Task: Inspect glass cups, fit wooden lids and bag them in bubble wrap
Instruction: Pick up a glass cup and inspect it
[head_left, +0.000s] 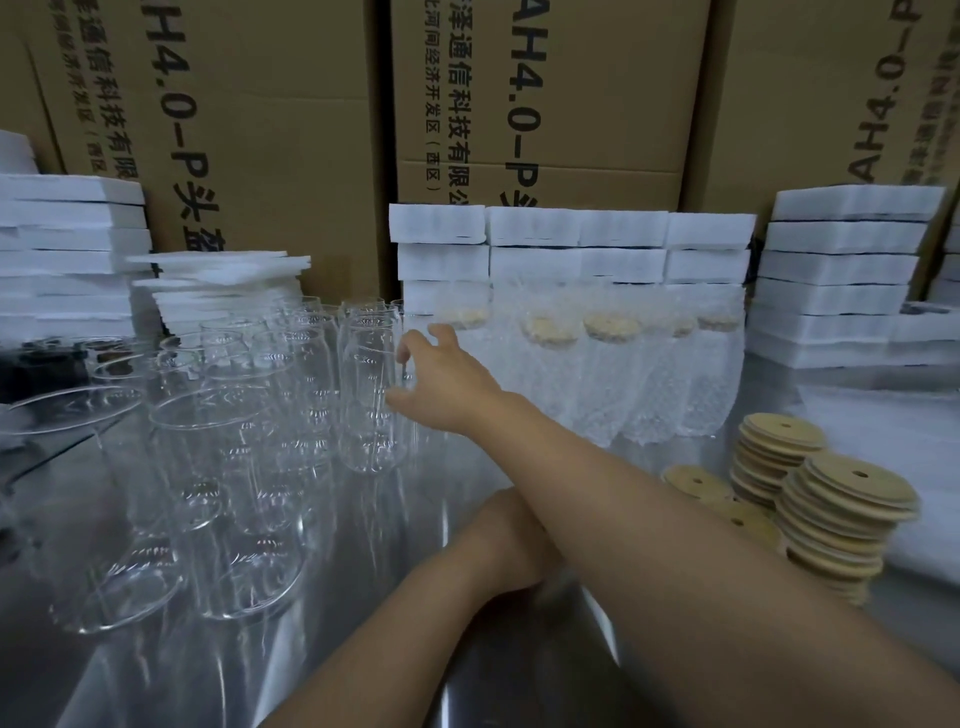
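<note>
Several clear glass cups (228, 467) stand in a cluster on the left of the steel table. My right hand (441, 379) reaches across to the tall cup (370, 395) at the cluster's right edge. Its thumb and spread fingertips are at that cup's right side, not wrapped round it. My left forearm (467, 561) passes under my right arm, which hides the left hand. Stacks of round wooden lids (841, 514) with a small hole sit at the right. Lidded cups in bubble wrap bags (608, 374) stand in a row behind.
White foam blocks (571, 244) are stacked along the back and on both sides, with large printed cardboard boxes (270, 130) behind them. A loose lid (696, 480) lies flat by the stacks. The steel table (467, 654) reflects the glassware.
</note>
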